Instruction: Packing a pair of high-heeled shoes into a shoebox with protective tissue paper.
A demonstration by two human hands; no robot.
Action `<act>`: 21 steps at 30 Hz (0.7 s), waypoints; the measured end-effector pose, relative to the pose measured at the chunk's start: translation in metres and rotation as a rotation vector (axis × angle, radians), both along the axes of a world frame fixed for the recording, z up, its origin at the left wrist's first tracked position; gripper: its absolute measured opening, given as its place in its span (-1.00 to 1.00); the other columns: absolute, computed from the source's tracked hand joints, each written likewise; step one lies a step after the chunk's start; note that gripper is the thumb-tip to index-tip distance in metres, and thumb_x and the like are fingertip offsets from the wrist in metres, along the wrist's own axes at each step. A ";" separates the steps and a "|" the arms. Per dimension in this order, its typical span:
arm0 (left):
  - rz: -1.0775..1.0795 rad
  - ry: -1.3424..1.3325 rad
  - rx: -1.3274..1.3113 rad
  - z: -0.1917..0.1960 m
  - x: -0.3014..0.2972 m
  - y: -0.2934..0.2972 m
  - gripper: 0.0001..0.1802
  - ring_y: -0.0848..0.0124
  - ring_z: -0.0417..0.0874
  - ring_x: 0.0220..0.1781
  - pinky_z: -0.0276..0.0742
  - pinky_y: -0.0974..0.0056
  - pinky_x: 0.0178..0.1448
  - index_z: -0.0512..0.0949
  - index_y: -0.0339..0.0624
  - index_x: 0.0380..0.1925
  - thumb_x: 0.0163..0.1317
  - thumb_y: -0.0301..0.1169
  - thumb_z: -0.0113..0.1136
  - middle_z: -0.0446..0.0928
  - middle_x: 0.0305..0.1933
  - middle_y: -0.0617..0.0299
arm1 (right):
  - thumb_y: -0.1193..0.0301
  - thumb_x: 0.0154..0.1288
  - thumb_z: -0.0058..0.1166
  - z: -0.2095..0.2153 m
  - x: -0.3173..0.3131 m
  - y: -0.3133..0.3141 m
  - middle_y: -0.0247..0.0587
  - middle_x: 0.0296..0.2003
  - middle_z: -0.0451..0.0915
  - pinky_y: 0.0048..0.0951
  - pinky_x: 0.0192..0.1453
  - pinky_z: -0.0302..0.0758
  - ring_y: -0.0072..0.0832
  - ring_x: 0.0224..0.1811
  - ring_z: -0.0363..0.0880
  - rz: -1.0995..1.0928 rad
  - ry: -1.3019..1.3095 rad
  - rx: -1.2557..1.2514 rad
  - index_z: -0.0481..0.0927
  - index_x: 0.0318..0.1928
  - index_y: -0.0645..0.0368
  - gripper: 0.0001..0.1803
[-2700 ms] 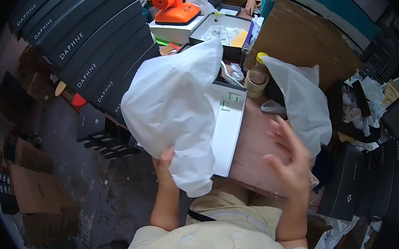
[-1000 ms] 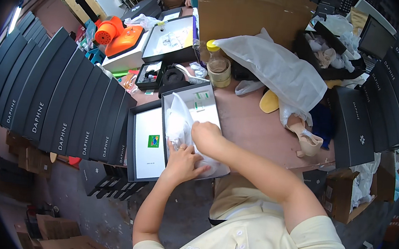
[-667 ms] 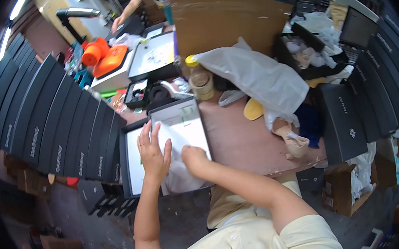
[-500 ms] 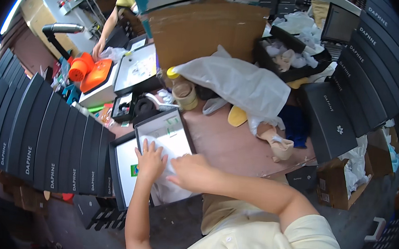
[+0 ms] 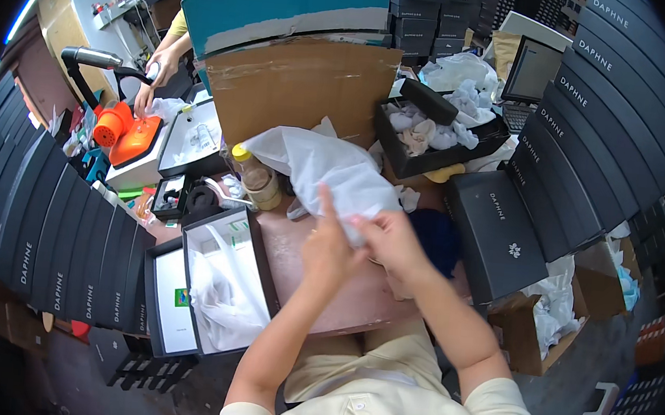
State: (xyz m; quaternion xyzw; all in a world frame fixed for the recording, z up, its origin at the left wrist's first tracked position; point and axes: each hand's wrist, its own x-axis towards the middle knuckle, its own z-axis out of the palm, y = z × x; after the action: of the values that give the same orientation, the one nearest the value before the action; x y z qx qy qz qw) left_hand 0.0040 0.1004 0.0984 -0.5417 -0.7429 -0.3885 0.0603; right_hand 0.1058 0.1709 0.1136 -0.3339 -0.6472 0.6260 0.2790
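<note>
My right hand (image 5: 394, 243) pinches the lower edge of a thin white wrapping sheet (image 5: 328, 168), which drapes over the middle of the table. Beside it my left hand (image 5: 329, 243) touches the same edge with its index finger stretched upward; its other fingers are partly hidden. To the left lies an open shoe box (image 5: 263, 265), dark outside and white inside, with a crumpled white sheet (image 5: 218, 296) in it. A second dark tray-like box part (image 5: 153, 283) sits against its left side, with a small green card (image 5: 182, 297) inside.
Tall stacks of dark shoe boxes (image 5: 39, 221) (image 5: 575, 150) flank the table. A yellow-capped jar (image 5: 257, 181) stands behind the shoe box. A cardboard panel (image 5: 296, 86) rises at the back. Further left, a co-worker's hand (image 5: 146, 100) is above an orange tray (image 5: 134, 143).
Both my hands have left the shoe box and moved right to the white sheet. The view has shifted rightward. The co-worker's two hands have come together.
</note>
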 end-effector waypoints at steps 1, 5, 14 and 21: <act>0.048 -0.065 0.046 0.002 -0.008 0.001 -0.04 0.03 0.56 -0.53 0.45 0.12 -0.44 0.04 -0.21 0.30 -0.18 -0.51 0.26 0.51 -0.51 -0.06 | 0.34 0.26 0.06 0.009 0.001 -0.014 -0.35 -0.53 0.58 -0.57 -0.38 0.37 -0.68 -0.48 0.44 0.048 -0.038 0.237 0.60 -0.32 0.34 -0.75; 0.298 0.109 0.125 -0.004 -0.066 -0.030 -0.26 0.04 0.53 -0.60 0.37 0.13 -0.53 0.30 -0.18 0.15 -0.20 -0.65 0.10 0.50 -0.59 -0.05 | 0.18 0.08 0.19 0.021 0.046 -0.064 -0.02 -0.12 0.52 -0.35 0.07 0.39 -0.22 -0.01 0.47 -0.057 -0.390 1.039 0.53 -0.07 0.25 -0.52; 0.028 0.336 0.201 0.058 -0.075 -0.002 -0.76 0.09 0.56 -0.57 0.47 0.12 -0.43 0.59 -0.18 -0.44 -0.25 -0.51 0.17 0.51 -0.62 -0.02 | 0.38 -0.11 0.25 -0.034 0.106 -0.011 0.03 -0.57 0.54 -0.37 -0.36 0.44 -0.25 -0.49 0.58 0.068 -0.386 0.461 0.59 -0.42 0.32 -0.74; -0.092 0.277 -0.522 0.058 -0.039 0.035 -0.68 0.07 0.62 -0.47 0.55 0.14 -0.28 0.65 -0.24 -0.54 -0.19 -0.19 0.28 0.57 -0.55 -0.05 | 0.31 -0.09 0.35 0.002 0.249 -0.071 0.20 -0.25 0.59 -0.35 -0.12 0.54 -0.23 -0.23 0.63 0.031 0.401 -0.308 0.53 -0.59 0.36 -0.65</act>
State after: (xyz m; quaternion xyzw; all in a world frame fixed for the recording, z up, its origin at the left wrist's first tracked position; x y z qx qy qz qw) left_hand -0.0353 0.1357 0.1561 -0.6199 -0.7771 -0.1092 0.0023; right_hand 0.3547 0.1003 0.1153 -0.2315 -0.4812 0.7751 0.3379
